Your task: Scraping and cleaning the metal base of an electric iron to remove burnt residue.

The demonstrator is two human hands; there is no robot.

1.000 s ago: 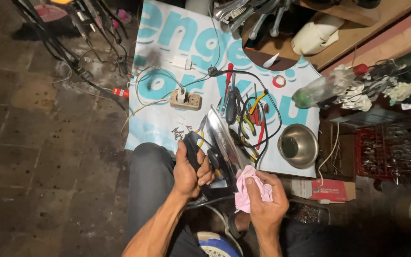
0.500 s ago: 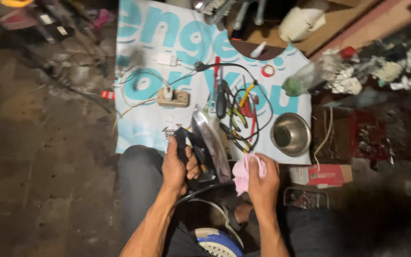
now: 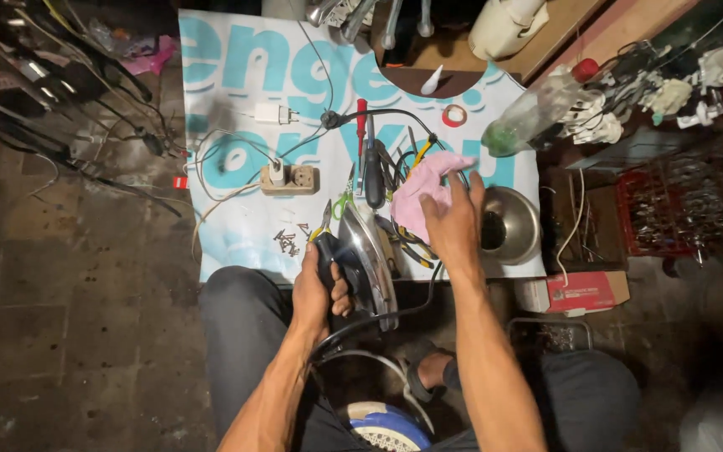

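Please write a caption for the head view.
Left hand grips an iron; right hand rests on a pink cloth.

Left hand [image 3: 318,289] wrapped around dark handle of clothes iron [image 3: 367,259], soleplate tipped on edge. Right hand [image 3: 453,224] stretched over pink cloth [image 3: 423,191] atop pliers and screwdrivers [image 3: 366,159] on printed banner [image 3: 236,109]. Steel bowl [image 3: 514,224] just beside. Loose screws [image 3: 288,241] near socket block [image 3: 289,178].
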